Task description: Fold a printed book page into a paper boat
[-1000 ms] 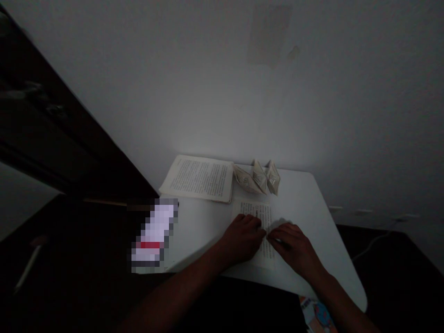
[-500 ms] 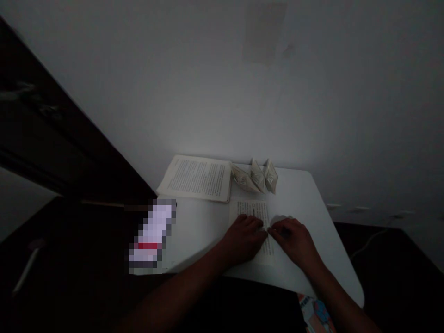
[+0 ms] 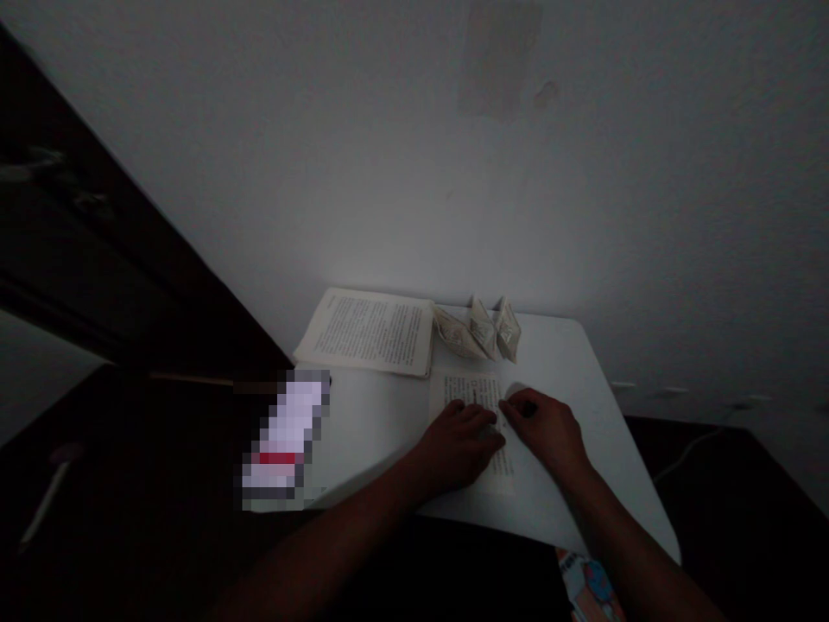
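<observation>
A printed paper sheet (image 3: pixel 461 389) lies on the white table (image 3: pixel 550 345) in front of me. My left hand (image 3: pixel 461 445) rests on it, palm down, fingers somewhat spread and slightly bent. At the sheet's right edge is my right hand (image 3: pixel 544 428), its thumb and index finger pinched together on that edge. The part of the sheet beneath my left hand is hidden. Beyond the hands stand three folded paper shapes (image 3: pixel 509 331) made from printed pages, side by side near the back edge.
A stack of printed pages (image 3: pixel 369 333) lies at the table's back left. A blurred-out phone-like object (image 3: pixel 288 432) is at the left edge. The wall rises directly behind the table. Something colourful (image 3: pixel 592 583) shows below the front edge, and a dark door stands left.
My right hand has moved a little away from me along the sheet's right edge. My left hand stays on the sheet in nearly the same place.
</observation>
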A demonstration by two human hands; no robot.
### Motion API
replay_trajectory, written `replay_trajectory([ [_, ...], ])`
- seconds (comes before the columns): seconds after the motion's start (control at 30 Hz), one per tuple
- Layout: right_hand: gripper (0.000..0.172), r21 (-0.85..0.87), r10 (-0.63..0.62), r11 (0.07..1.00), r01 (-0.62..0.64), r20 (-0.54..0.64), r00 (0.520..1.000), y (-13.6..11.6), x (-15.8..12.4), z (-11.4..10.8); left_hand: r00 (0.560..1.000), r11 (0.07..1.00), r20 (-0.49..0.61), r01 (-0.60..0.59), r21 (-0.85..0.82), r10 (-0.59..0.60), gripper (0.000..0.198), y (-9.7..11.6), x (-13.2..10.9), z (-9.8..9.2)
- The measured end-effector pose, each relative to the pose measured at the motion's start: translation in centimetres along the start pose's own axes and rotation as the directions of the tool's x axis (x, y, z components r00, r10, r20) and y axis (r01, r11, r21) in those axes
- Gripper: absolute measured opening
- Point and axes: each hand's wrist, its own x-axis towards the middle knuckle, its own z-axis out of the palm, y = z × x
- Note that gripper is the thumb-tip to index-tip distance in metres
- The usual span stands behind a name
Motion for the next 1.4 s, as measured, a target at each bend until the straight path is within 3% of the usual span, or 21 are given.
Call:
replay_trajectory([
  [0.57,0.029,-0.070,0.137,0.988,-0.140,-0.054,0.989,-1.1,3.8,0.5,1.000,1.000,0.014,0.003,-0.010,-0.003,0.020,0.1,0.1,-0.4],
  [0.87,0.024,-0.030,0.013,0.999,-0.014,-0.020,1.000,-0.1,2.5,0.2,1.000,0.999,-0.013,0.014,-0.038,-0.015,0.022,0.0,0.0,-0.2],
  [1.17,0.025,-0.063,-0.139,0.989,0.135,-0.063,0.988,0.5,0.5,0.1,1.000,1.000,-0.007,0.016,-0.021,-0.016,0.021,-0.1,0.1,-0.4],
  [1.4,0.020,-0.024,-0.177,0.984,0.176,-0.037,0.984,0.8,-1.5,-0.1,1.000,1.000,0.009,0.024,-0.014,-0.023,0.020,0.1,0.2,-0.5],
])
